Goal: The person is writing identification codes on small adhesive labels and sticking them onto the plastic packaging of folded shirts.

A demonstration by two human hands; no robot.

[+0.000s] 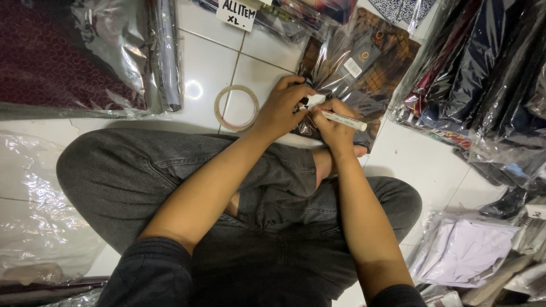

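I sit cross-legged on a white tiled floor in grey jeans (170, 170). A clear plastic bag with a brown patterned garment (364, 62) lies in front of my knees. My left hand (281, 105) presses down on the bag's near corner. My right hand (333, 126) grips a white marker pen (344, 120), its tip at the bag near my left fingers. Whether the tip touches the plastic is hidden by my fingers.
A roll of clear tape (236, 107) lies on the tiles left of my hands. Bagged dark garments (74, 57) are stacked at the upper left, more bagged clothes (483, 74) pile at the right. A bagged white garment (463, 247) sits lower right. A paper label (236, 14) lies at top.
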